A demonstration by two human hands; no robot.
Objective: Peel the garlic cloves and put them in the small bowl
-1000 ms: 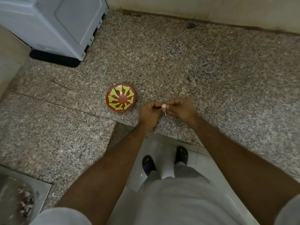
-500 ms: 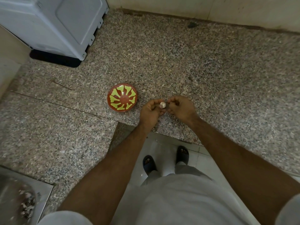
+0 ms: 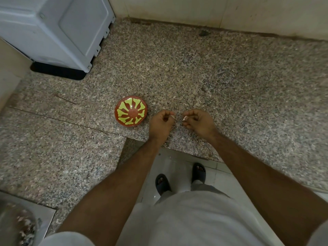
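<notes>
A small red bowl (image 3: 131,111) with a yellow-green pattern stands on the speckled granite counter (image 3: 221,82). Just right of it, my left hand (image 3: 161,124) pinches a small white garlic clove (image 3: 173,117) at its fingertips. My right hand (image 3: 199,122) is a short gap to the right, its fingers curled, pinching a pale scrap of garlic skin (image 3: 184,118). Both hands hover low over the counter near its front edge. The bowl looks empty.
A white appliance (image 3: 53,31) on a black base fills the back left corner. A steel sink (image 3: 23,221) with pale scraps lies at the lower left. The tiled wall (image 3: 213,13) runs along the back. Below the counter edge are my feet in dark sandals (image 3: 198,172).
My hands were joined around the clove; now they have pulled apart, the left keeping the clove and the right coming away with a piece of skin.
</notes>
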